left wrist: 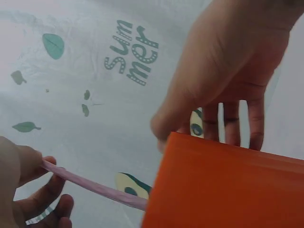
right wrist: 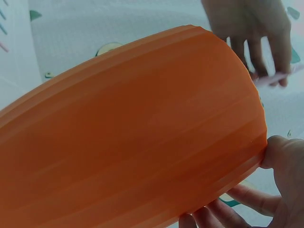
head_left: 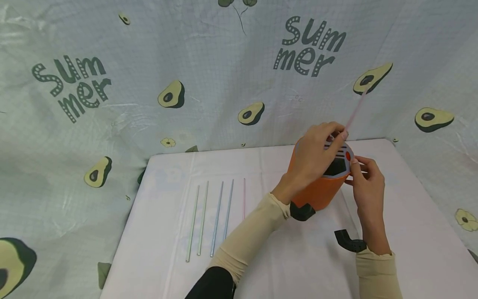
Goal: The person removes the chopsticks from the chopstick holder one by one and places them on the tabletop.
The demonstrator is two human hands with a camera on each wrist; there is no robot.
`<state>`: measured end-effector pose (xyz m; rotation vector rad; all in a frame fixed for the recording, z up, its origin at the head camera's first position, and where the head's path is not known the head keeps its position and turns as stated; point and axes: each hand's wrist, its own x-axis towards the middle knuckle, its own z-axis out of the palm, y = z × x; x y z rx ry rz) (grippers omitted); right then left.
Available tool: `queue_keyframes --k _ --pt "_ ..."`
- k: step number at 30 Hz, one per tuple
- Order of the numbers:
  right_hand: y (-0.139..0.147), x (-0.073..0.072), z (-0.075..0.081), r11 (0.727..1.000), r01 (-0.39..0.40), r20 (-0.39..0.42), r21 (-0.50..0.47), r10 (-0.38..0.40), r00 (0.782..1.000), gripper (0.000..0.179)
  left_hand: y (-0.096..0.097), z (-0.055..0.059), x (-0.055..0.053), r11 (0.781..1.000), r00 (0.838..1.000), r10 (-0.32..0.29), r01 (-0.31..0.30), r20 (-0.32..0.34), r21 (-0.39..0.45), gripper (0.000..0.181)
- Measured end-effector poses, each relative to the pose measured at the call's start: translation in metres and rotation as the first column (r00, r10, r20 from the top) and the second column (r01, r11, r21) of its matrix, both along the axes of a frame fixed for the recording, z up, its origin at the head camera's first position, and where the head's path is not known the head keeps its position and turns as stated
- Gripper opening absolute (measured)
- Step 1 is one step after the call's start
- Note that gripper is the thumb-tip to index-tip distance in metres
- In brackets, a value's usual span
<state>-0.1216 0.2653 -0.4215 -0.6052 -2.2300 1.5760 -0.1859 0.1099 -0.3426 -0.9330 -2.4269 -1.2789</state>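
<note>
An orange container (head_left: 319,193) with a grey slotted top (head_left: 349,168) stands tilted between the hands on the right part of the table. My left hand (head_left: 313,151) reaches over that top, pinching a pink straw (head_left: 356,112) between thumb and fingers. The straw slants up and away, and in the left wrist view its other part passes behind the container's edge. With thumb and fingers, my right hand (head_left: 367,187) grips the container's right side near the rim, also visible in the right wrist view, where the orange wall (right wrist: 133,123) fills most of the picture.
Two green straws (head_left: 192,224), two blue straws (head_left: 217,218) and one pink straw (head_left: 244,199) lie in a row on the white table (head_left: 168,199), left of the container. The left forearm covers some of their near ends. Behind the table hangs an avocado-print sheet (head_left: 209,62).
</note>
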Motion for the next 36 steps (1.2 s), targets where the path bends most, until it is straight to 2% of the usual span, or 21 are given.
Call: queue_keyframes --k 4,10,16,22,25,29,32,36 --pt "-0.001 0.000 0.001 1.000 0.002 0.005 -0.012 -0.002 1.000 0.046 -0.006 0.008 0.002 0.988 0.999 -0.018 0.024 -0.041 0.149 0.028" --pt "-0.002 0.000 0.000 1.000 0.006 0.002 -0.017 -0.006 1.000 0.044 -0.014 0.016 0.005 0.939 0.995 -0.021 0.054 -0.102 0.338 0.025" --pt "-0.003 0.002 -0.001 1.000 0.003 0.000 -0.011 -0.003 1.000 0.043 -0.027 0.024 0.009 0.899 0.994 -0.051 0.090 -0.102 0.429 0.024" --pt "-0.003 0.002 -0.001 1.000 0.001 -0.003 -0.011 -0.001 1.000 0.045 -0.039 0.027 0.016 0.892 0.994 -0.034 0.078 -0.105 0.446 0.024" --pt "-0.003 0.002 -0.001 1.000 0.000 0.000 -0.014 0.000 1.000 0.045 -0.047 0.024 0.019 0.887 0.996 -0.012 0.050 -0.085 0.459 0.024" --pt "-0.003 0.002 -0.001 1.000 0.001 -0.002 -0.012 -0.001 1.000 0.045 -0.058 0.014 0.020 0.893 0.998 0.042 -0.019 -0.041 0.449 0.025" --pt "-0.003 0.002 0.000 1.000 0.002 -0.006 -0.010 -0.002 1.000 0.044 -0.066 0.002 0.019 0.897 0.996 0.092 -0.083 0.000 0.434 0.026" --pt "-0.004 0.004 0.000 1.000 0.002 -0.013 -0.006 -0.002 1.000 0.043 -0.080 -0.021 0.018 0.901 0.984 0.157 -0.177 0.082 0.397 0.024"
